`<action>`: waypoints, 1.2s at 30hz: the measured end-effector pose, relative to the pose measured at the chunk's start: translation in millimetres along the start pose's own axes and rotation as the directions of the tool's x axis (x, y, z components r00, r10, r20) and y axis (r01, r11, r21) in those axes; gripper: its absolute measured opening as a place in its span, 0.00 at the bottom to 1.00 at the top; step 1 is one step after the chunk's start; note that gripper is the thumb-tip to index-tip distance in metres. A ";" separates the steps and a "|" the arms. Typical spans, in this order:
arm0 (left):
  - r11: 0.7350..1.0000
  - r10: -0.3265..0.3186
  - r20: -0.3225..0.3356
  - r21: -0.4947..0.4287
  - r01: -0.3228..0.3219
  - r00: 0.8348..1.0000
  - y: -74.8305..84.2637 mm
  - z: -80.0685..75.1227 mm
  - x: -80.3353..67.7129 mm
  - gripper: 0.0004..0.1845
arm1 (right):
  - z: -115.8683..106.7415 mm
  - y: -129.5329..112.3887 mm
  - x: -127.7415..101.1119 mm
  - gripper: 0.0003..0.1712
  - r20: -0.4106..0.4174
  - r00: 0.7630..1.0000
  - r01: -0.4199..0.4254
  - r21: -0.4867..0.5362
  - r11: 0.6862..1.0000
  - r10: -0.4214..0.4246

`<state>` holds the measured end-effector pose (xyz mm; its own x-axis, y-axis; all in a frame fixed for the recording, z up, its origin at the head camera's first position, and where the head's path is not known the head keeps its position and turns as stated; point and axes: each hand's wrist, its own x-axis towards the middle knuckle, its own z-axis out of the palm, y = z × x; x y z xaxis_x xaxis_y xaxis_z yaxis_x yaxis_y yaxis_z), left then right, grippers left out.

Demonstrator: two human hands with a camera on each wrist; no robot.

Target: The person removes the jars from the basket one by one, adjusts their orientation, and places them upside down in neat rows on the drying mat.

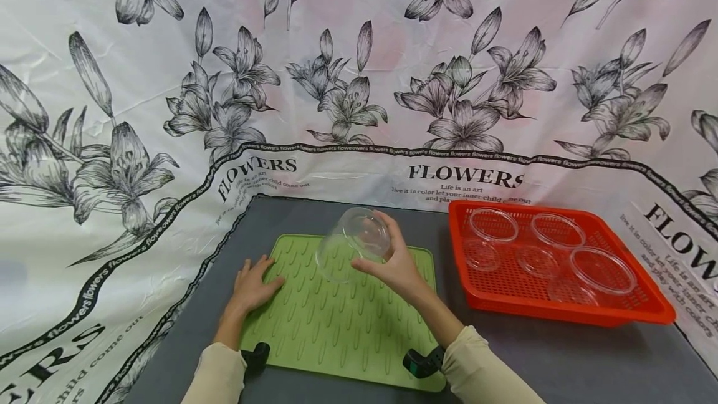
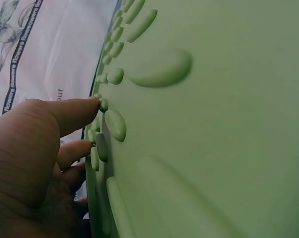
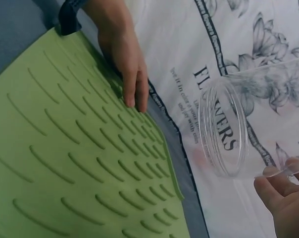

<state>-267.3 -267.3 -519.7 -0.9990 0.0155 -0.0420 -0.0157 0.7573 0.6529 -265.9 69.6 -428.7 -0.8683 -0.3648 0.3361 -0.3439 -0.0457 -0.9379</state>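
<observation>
My right hand (image 1: 395, 265) grips a clear plastic cup (image 1: 353, 242) near its base, thumb on one side and fingers on the other. Tilted on its side, the cup is held above the green ridged mat (image 1: 359, 329), its wide mouth facing left and down. In the right wrist view the rim of the cup (image 3: 224, 129) shows sharply against the flowered cloth. My left hand (image 1: 253, 288) rests on the left edge of the mat with fingers spread. The left wrist view shows its thumb and fingertips (image 2: 92, 106) at the mat's ridges.
A red mesh basket (image 1: 471, 298) stands on the grey table (image 1: 538, 354) to the right, with several clear cups (image 1: 555, 232) upright in it. White cloth (image 1: 359, 186) printed with flowers hangs behind and along the left side.
</observation>
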 end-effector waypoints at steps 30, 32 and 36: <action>0.998 0.026 -0.016 -0.054 -0.027 1.000 -0.9 1.0 -3.0 0.38 | 49.9 18.0 56.6 0.59 -0.069 0.990 -0.134 -0.210 0.968 0.122; 0.998 0.030 -0.016 -0.059 -0.031 0.999 -1.6 2.1 -2.9 0.38 | 50.5 19.3 59.4 0.60 -0.072 0.989 -0.143 -0.222 0.964 0.130; 0.997 0.032 -0.024 -0.068 -0.034 0.999 -3.0 3.7 -2.0 0.38 | 51.4 20.0 63.7 0.60 -0.068 0.990 -0.138 -0.231 0.963 0.125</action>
<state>-265.1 -267.2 -524.4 -0.9997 0.0243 -0.0025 0.0155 0.7099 0.7041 -309.7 -2.3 -430.5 -0.9267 -0.3041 0.2210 -0.2943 0.2210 -0.9298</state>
